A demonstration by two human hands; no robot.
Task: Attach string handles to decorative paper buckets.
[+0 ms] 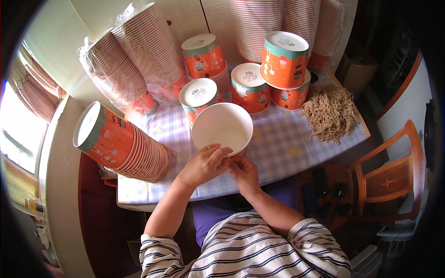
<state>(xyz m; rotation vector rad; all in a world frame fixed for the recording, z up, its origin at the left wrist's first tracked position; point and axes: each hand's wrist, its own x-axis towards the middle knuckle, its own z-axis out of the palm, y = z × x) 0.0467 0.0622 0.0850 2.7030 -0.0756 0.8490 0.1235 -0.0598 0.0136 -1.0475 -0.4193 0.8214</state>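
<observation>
Left fingers (218,154) bunch at the near rim of the open cup (225,125), over the counter (273,157). Right fingers (241,166) pinch narrow just below that rim; what either holds, I cannot tell

paper tub (225,123): single wide round mouth, smooth white inner wall, pale rim slightly rolled. interior bare down to a flat, off-white round base, its near part in shade. pose: mouth up, roughly upright; exact tilt cannot be judged. rim looks round and undented where visible; its near stretch is partly covered. outer wall mostly hidden. position: over the near middle of the counter (282,153); contact with the surface cannot be told.
</observation>
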